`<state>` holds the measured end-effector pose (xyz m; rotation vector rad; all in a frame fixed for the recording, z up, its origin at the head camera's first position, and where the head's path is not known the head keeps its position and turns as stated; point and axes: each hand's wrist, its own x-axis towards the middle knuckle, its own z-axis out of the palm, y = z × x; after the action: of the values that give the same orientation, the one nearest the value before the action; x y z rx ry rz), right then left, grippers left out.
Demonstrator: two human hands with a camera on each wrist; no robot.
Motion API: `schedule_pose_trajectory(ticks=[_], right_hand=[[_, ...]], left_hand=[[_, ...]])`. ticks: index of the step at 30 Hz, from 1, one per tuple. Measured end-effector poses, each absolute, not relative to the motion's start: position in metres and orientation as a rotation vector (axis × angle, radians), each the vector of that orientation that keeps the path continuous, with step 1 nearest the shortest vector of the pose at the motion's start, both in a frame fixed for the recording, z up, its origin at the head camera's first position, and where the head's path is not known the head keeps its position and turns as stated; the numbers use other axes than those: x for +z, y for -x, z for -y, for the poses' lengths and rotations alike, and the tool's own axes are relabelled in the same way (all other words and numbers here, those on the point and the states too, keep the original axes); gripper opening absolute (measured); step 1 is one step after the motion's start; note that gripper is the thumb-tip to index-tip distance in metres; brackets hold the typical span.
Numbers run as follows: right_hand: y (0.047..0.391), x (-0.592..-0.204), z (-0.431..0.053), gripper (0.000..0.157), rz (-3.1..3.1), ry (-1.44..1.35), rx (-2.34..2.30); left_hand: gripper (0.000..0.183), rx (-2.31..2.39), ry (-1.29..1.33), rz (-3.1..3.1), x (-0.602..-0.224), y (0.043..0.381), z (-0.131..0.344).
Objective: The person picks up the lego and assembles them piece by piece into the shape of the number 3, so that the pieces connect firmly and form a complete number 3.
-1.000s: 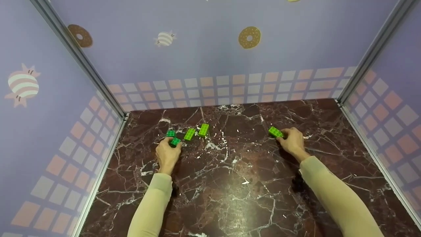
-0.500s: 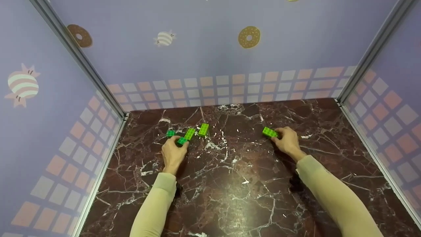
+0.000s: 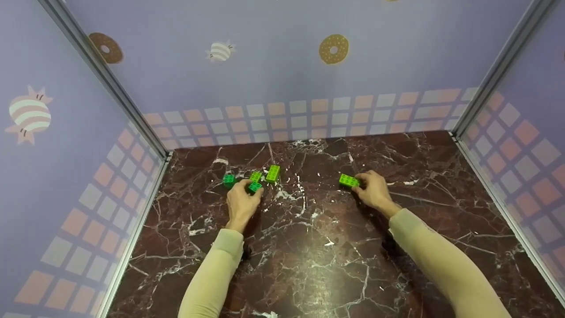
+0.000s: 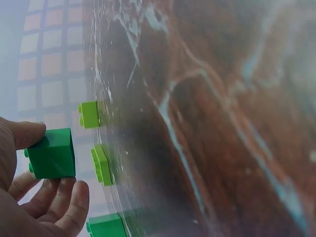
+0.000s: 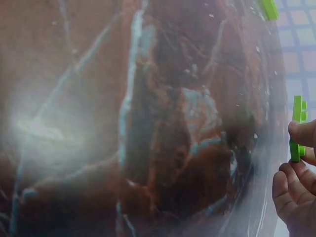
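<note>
My left hand (image 3: 242, 203) pinches a dark green toy building brick (image 4: 53, 154) between thumb and fingers, raised off the table in the left wrist view. In the head view this brick overlaps the near end of a light green brick (image 3: 255, 176). My right hand (image 3: 373, 191) grips one end of another light green brick (image 3: 349, 180) with thumb and fingertips; its studs face up. A second dark green brick (image 3: 228, 180) sits just left of the left hand's fingers. Slightly farther right lies one more light green brick (image 3: 273, 173).
The dark red marbled table (image 3: 318, 247) spreads beneath both hands. Purple panels (image 3: 282, 66) with sweets and tile patterns wall in the back and both sides, joined by metal corner rails (image 3: 481, 70).
The left hand has carried its dark green brick rightward, over beside the light green one. My right hand has moved left with its light green brick. The other bricks have stayed put.
</note>
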<state>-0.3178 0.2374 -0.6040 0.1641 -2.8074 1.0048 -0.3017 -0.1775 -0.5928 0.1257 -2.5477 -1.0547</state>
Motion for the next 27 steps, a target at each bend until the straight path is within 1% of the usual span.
schedule_pose_trajectory(ticks=[7,12,13,17,18,20,23,24,25,27], right_hand=[[0.32,-0.612,-0.23,0.042,2.828,-0.268,1.01],[0.341,-0.652,-0.235,0.04,2.744,-0.375,1.041],[0.342,-0.653,-0.234,0.039,2.744,-0.382,1.046],[0.326,-0.628,-0.22,0.038,2.775,-0.396,1.069],[0.327,-0.631,-0.219,0.039,2.764,-0.431,1.096],[0.32,-0.621,-0.213,0.039,2.783,-0.444,1.094],[0.319,-0.622,-0.21,0.039,2.793,-0.486,1.07],[0.319,-0.621,-0.209,0.038,2.805,-0.49,1.062],[0.313,-0.611,-0.205,0.037,2.839,-0.463,1.028],[0.312,-0.61,-0.203,0.036,2.855,-0.468,1.011]], left_hand=[[0.04,-1.081,-0.022,2.555,-0.59,0.301,0.167],[0.041,-1.121,0.042,2.557,-0.588,0.301,0.159],[0.042,-1.133,0.054,2.558,-0.588,0.301,0.157],[0.04,-1.158,0.074,2.588,-0.588,0.301,0.153],[0.04,-1.157,0.079,2.594,-0.588,0.301,0.152],[0.039,-1.151,0.093,2.6,-0.589,0.3,0.15],[0.039,-1.122,0.128,2.598,-0.588,0.301,0.145],[0.038,-1.115,0.145,2.595,-0.588,0.301,0.143],[0.037,-1.104,0.158,2.596,-0.587,0.301,0.141],[0.035,-1.088,0.187,2.602,-0.587,0.301,0.137]])
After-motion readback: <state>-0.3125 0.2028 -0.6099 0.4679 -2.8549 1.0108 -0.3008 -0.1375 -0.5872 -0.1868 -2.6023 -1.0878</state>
